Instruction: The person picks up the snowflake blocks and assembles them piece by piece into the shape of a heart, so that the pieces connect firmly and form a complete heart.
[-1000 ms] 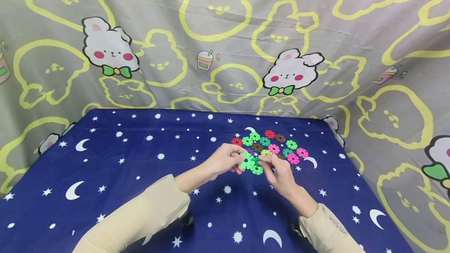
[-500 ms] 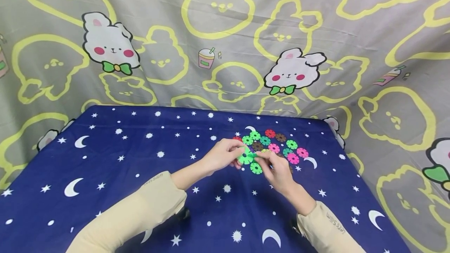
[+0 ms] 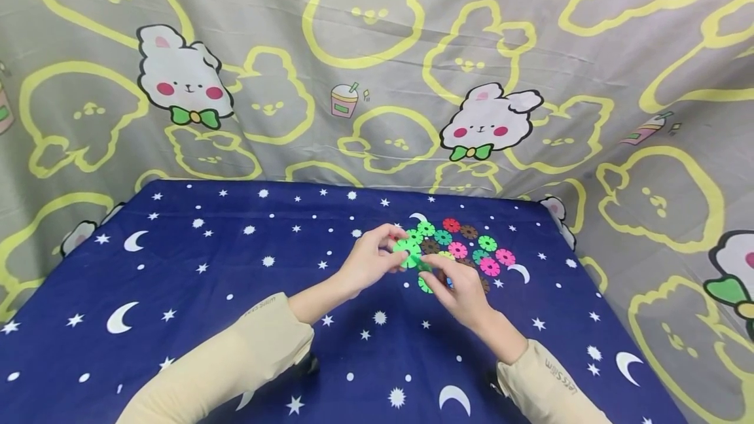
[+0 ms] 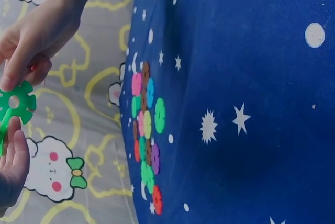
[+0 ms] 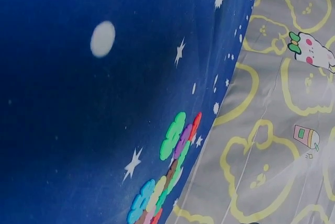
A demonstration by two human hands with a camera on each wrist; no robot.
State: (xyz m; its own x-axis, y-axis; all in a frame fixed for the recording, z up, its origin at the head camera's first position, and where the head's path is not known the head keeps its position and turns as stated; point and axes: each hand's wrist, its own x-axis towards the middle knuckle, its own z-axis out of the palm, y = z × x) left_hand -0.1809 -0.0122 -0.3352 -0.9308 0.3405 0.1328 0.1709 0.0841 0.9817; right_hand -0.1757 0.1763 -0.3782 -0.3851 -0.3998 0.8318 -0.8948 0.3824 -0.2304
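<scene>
In the head view my left hand (image 3: 366, 259) pinches a light green notched disc (image 3: 406, 255) between thumb and fingers. My right hand (image 3: 466, 292) pinches a darker green disc (image 3: 421, 264) against its right side. Seen from the left wrist, the darker disc (image 4: 23, 104) faces the camera under the right hand (image 4: 49, 33), and the light green one (image 4: 4, 130) is nearly edge-on at the left hand (image 4: 13, 169). Both discs are up off the table, touching or joined; which, I cannot tell. The right wrist view shows neither hand.
Several loose discs, among them pink (image 3: 505, 257), red (image 3: 451, 224) and brown (image 3: 468, 232) ones, lie behind and beside the hands on the blue star-patterned cloth (image 3: 235, 267). A grey patterned curtain (image 3: 283, 12) hangs behind the table.
Both hands have moved slightly up in the head view and a little left with the green discs. The right fingers have shifted on the darker disc. The loose discs lie as before.
</scene>
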